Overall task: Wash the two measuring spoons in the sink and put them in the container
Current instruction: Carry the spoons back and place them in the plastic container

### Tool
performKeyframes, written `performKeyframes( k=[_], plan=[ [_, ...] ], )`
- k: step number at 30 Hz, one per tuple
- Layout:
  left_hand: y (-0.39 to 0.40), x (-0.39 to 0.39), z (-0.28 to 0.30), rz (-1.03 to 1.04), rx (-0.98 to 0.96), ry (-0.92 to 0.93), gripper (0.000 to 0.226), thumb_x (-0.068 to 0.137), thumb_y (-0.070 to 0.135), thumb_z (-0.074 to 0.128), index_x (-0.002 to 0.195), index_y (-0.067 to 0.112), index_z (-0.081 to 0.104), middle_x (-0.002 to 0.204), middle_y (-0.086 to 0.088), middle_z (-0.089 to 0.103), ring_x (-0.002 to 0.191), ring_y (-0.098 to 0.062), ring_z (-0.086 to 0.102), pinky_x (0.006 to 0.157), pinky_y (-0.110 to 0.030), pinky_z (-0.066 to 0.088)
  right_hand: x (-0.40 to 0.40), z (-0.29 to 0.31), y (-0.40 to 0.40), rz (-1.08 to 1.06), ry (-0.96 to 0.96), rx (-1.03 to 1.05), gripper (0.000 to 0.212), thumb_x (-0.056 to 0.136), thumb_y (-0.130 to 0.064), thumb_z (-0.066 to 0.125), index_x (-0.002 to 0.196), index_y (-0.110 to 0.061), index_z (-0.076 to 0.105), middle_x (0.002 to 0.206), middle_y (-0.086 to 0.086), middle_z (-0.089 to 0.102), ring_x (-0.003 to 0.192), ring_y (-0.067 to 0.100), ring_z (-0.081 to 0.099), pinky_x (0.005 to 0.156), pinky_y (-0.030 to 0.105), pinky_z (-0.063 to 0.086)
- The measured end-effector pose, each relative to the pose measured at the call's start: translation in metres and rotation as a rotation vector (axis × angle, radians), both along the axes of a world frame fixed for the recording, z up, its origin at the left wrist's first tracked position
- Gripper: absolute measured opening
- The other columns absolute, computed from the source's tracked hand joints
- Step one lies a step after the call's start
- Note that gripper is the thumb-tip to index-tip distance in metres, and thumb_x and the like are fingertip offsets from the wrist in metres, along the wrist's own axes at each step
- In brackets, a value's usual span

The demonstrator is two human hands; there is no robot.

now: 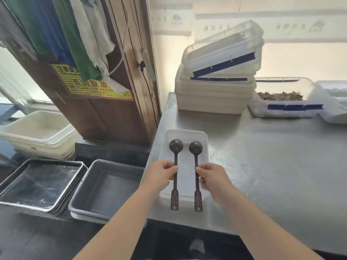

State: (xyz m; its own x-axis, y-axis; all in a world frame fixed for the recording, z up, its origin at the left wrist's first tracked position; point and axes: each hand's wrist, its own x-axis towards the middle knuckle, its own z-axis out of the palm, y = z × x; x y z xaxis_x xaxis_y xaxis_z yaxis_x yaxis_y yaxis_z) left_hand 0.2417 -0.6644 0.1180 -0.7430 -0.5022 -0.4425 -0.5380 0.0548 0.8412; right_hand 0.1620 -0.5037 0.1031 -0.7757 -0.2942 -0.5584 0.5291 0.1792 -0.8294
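Note:
Two dark measuring spoons with round bowls and perforated handle ends lie side by side over a shallow white container [203, 139] at the near left corner of a steel table. My left hand [161, 172] pinches the stem of the left spoon [175, 147]. The stem of the right spoon [195, 148] is pinched by my right hand [211, 175]. Both bowls point away from me and the handle ends reach past the container's near rim. No sink shows in view.
The steel table [272, 151] carries a stack of white lidded bins [214, 94] at the back and a clear box with brown food [283, 102]. Left of the table sit a grey tub [90, 199], stacked metal trays [41, 182] and white tubs [37, 132]. A wooden post stands behind.

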Motion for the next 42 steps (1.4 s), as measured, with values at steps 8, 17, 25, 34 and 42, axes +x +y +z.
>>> performKeyframes(
  k=[8, 17, 25, 34, 42],
  plan=[
    [-0.028, -0.08, -0.031, 0.087, 0.043, -0.044, 0.008, 0.09, 0.013, 0.064, 0.091, 0.016, 0.072, 0.083, -0.002, 0.075, 0.067, -0.011, 0.066, 0.044, -0.012, 0.047, -0.069, -0.028, -0.054, -0.004, -0.056, 0.08, 0.017, 0.094, -0.009, 0.054, 0.08, -0.009, 0.063, 0.065, 0.005, 0.058, 0.046, 0.01, 0.048, 0.048, 0.022, 0.046],
    [-0.033, -0.107, -0.102, -0.07, -0.088, -0.278, 0.017, 0.086, 0.011, 0.058, 0.073, 0.019, 0.067, 0.081, -0.012, 0.073, 0.076, -0.03, 0.068, 0.071, -0.039, 0.059, -0.077, -0.088, -0.092, 0.146, 0.011, 0.54, 0.024, 0.091, -0.014, 0.049, 0.067, -0.016, 0.053, 0.079, 0.011, 0.063, 0.069, 0.027, 0.058, 0.055, 0.031, 0.044],
    [-0.03, -0.107, -0.119, -0.163, -0.261, -0.379, 0.012, 0.081, 0.008, 0.051, 0.081, 0.01, 0.063, 0.083, -0.006, 0.066, 0.069, -0.021, 0.055, 0.05, -0.025, 0.039, -0.076, -0.107, -0.093, 0.236, 0.065, 0.707, 0.026, 0.089, -0.007, 0.044, 0.065, -0.013, 0.046, 0.067, 0.004, 0.051, 0.059, 0.019, 0.045, 0.047, 0.027, 0.032],
    [-0.035, -0.102, -0.12, -0.349, -0.458, -0.32, 0.035, 0.089, 0.019, 0.058, 0.123, 0.019, 0.047, 0.12, -0.003, 0.047, 0.092, -0.025, 0.059, 0.078, -0.042, 0.053, -0.06, -0.101, -0.095, 0.213, 0.246, 0.718, 0.026, 0.088, -0.004, 0.048, 0.111, -0.013, 0.056, 0.111, 0.006, 0.057, 0.084, 0.02, 0.055, 0.066, 0.03, 0.045],
    [-0.036, -0.088, -0.115, -0.972, -0.936, -0.332, 0.033, 0.089, 0.009, 0.055, 0.121, 0.008, 0.048, 0.132, -0.01, 0.041, 0.105, -0.029, 0.048, 0.071, -0.039, 0.044, -0.042, -0.101, -0.083, 0.903, 0.672, 0.971, 0.024, 0.084, 0.001, 0.056, 0.106, -0.008, 0.06, 0.114, 0.008, 0.052, 0.104, 0.027, 0.051, 0.083, 0.036, 0.046]
  ],
)
